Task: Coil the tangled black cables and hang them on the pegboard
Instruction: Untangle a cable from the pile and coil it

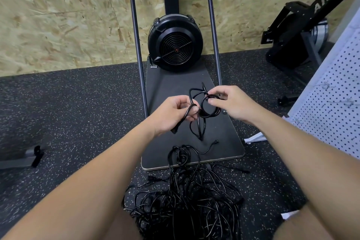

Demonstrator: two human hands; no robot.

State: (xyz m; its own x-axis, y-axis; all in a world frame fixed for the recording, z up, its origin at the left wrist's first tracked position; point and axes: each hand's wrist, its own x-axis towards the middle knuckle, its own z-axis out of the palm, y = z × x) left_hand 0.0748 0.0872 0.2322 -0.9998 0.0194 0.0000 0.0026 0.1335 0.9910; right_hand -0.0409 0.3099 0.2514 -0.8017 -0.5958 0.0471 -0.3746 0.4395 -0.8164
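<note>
Both hands work one cable (202, 111) held up over the board (224, 142), the black platform of the fan machine. The left hand (173, 115) has its fingers curled round a strand that loops over them, with a plug end hanging below the wrist. The right hand (231, 103) pinches a small loop of the same cable between thumb and forefinger. Loose loops dangle between the two hands, above the board.

The rest of the cables lie nearer the person than the board: a small knot (182, 157) on the board's near edge, and a big heap (187, 197) on the floor just off that edge. The pegboard (331, 107) stands to the right of the board, well apart from the heap.

The cable looks light, limp and fairly smooth, so loops will likely slip and spring open unless pinched together. Best hold seems to be at the plug end, feeding even loops into one hand and gripping where they cross.
</note>
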